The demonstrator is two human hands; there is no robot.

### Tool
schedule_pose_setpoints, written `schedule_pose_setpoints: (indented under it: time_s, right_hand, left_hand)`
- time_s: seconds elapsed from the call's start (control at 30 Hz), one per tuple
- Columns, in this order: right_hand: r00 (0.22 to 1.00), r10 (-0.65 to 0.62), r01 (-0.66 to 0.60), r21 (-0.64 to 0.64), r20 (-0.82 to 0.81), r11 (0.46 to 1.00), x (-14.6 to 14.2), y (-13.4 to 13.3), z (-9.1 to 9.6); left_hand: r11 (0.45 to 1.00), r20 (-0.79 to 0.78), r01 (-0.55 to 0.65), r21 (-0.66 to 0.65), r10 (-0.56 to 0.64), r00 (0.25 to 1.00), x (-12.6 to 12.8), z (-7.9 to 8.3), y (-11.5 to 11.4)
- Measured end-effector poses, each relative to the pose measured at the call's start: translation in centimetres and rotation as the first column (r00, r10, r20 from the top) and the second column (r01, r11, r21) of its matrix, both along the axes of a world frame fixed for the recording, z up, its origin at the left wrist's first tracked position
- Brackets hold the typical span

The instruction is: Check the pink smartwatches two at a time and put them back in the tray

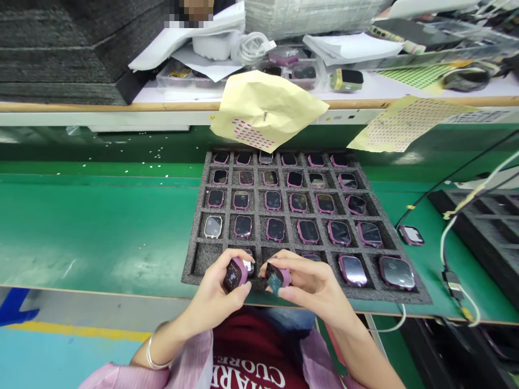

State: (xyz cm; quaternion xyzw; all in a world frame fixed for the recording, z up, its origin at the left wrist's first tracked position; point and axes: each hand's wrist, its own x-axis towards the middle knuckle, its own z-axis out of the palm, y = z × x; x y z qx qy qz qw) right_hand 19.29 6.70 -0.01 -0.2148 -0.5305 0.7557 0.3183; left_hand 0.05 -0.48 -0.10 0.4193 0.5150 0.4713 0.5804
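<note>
My left hand (221,286) is closed round a purple watch case (235,274) with a dark, lit screen. A second purple watch case (276,276) sits between the fingers and thumb of my right hand (310,283); its screen is tilted toward me. Both hands are just above the front row of a black foam tray (197,237). Most of the tray's compartments hold square watch cases with purple frames, and one watch case (213,227) at the left has a silver frame. My hands partly cover the front compartments.
Yellow label sheets (267,102) hang from the shelf edge (170,107) behind the tray. A purple-framed watch (411,235) lies right of the tray, near cables (450,232) and another foam tray (494,227). Stacked black foam (73,48) stands at the back left.
</note>
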Motion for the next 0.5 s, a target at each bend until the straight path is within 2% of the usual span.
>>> schedule_pose_setpoints:
  time_s: [0.1,0.23,0.5]
  right_hand:
    - [1.0,0.002,-0.002,-0.002,0.003,1.0,0.06,0.01,0.12]
    - [1.0,-0.015,0.015,-0.014,0.004,1.0,0.01,0.01,0.18]
    - [0.999,-0.012,0.014,0.036,-0.053,0.999,0.3,-0.14,0.69]
  left_hand:
    - [0.999,-0.025,0.046,-0.015,-0.047,0.999,-0.08,-0.03,0.09]
    - [0.999,-0.042,0.042,-0.002,-0.042,0.998,-0.16,-0.16,0.14]
    - [0.997,-0.029,-0.018,0.069,0.02,0.999,-0.1,0.18,-0.58]
